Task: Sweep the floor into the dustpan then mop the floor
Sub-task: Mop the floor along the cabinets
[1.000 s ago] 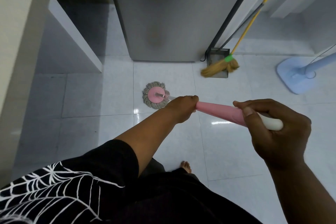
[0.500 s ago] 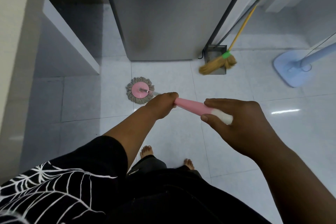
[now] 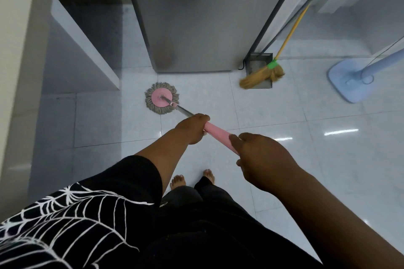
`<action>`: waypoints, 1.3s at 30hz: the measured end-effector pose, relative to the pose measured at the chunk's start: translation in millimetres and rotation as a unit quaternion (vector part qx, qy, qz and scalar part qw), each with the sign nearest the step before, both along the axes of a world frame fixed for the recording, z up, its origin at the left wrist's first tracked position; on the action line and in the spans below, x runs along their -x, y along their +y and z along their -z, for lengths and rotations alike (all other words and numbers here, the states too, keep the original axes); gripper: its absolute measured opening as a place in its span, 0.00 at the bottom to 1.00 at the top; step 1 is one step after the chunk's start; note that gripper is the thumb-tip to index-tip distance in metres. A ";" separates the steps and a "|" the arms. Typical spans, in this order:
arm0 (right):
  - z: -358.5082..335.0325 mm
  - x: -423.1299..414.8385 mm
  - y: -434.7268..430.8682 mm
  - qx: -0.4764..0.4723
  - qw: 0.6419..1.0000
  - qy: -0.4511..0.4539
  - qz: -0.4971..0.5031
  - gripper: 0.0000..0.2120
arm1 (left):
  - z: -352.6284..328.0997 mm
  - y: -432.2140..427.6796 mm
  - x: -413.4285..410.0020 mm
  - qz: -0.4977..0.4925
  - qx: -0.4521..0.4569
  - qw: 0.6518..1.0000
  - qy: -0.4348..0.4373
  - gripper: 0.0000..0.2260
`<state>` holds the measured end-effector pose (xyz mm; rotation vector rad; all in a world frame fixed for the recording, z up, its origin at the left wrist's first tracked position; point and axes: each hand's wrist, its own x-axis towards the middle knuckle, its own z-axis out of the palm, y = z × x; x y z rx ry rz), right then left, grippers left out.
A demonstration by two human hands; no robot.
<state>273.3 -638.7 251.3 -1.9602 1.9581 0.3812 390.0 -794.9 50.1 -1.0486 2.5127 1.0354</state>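
Observation:
A round mop head (image 3: 162, 97), pink disc with grey fringe, lies flat on the white tiled floor (image 3: 273, 111) in front of a grey fridge. Its metal shaft runs back into a pink handle (image 3: 217, 133). My left hand (image 3: 192, 127) grips the handle's front end. My right hand (image 3: 261, 158) grips the rear end, hiding the handle's tip. A straw broom (image 3: 261, 76) with a yellow stick leans by the fridge, its bristles resting on a grey dustpan (image 3: 259, 65).
The grey fridge (image 3: 196, 17) stands straight ahead. A white counter panel (image 3: 87, 43) juts out at the left, a wall beside it. A blue fan base (image 3: 347, 81) sits at the right. My bare feet (image 3: 192, 178) are on the tiles below my hands.
The mop head has slid left and forward toward the fridge and counter corner. Both hands moved left with the handle, and my right hand has slid over its white tip.

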 end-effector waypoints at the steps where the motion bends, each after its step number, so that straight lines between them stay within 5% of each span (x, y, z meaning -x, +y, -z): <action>1: 0.8 2.2 -2.2 0.002 1.000 0.001 -0.004 0.24 | 0.2 -0.3 0.6 -0.011 -0.007 1.000 0.004 0.18; 21: 2.5 37.5 -67.2 -0.080 0.994 0.032 -0.074 0.29 | -1.8 -52.0 27.3 0.007 0.008 0.998 -0.066 0.19; 39: 8.9 -80.3 -298.8 -0.103 0.990 0.047 -0.081 0.34 | 11.0 -286.7 -86.2 0.016 0.012 1.000 -0.020 0.16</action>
